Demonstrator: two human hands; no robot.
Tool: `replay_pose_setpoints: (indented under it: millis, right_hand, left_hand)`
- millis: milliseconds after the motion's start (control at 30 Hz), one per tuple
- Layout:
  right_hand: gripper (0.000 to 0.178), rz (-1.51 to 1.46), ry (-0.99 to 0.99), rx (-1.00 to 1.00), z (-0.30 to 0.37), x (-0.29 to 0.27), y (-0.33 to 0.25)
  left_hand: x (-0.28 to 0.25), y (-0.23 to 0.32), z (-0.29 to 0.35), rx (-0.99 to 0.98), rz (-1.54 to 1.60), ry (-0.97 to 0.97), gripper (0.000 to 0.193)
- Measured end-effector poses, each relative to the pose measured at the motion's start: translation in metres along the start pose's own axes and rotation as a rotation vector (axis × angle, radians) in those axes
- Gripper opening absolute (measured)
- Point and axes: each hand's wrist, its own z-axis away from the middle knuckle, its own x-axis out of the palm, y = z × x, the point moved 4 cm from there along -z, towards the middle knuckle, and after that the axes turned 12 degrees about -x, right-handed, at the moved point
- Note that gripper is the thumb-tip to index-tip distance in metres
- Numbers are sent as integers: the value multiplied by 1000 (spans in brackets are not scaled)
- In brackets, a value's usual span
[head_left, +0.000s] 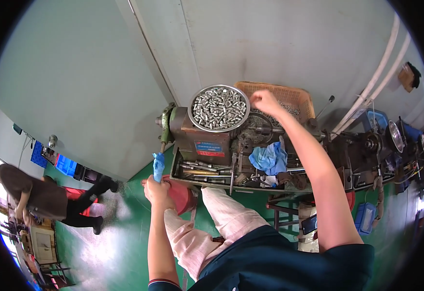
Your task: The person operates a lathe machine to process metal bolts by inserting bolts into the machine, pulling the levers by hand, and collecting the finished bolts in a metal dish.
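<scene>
My left hand is wrapped round the lower end of a machine lever, whose grip is bound in blue cloth or film. The lever slopes up to the left end of a small bench lathe. On top of the lathe's head sits a round metal bowl full of small silvery metal parts. Just off the bowl's right rim is my right hand, its fingers curled together; what they hold, if anything, is hidden. The chuck and spindle area lies below my right wrist.
Behind my right hand stands an orange plastic basket with metal pieces. A blue cloth and several tools lie in the lathe's tray. A red bucket or stool is by my leg. Another person works at far left.
</scene>
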Motion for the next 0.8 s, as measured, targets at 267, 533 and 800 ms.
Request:
replay_pose_setpoints:
  millis: [267,533,800]
  right_hand:
    - [19,34,-147,126,36,57,9]
    - [18,30,-169,145,38,54,9]
    - [18,65,-163,170,39,52,-5]
  left_hand:
    - [3,-6,-2,-4,-11,25,16]
    - [1,-1,0,-2,-17,-10,21]
    - [0,1,1,1,-20,-17,18]
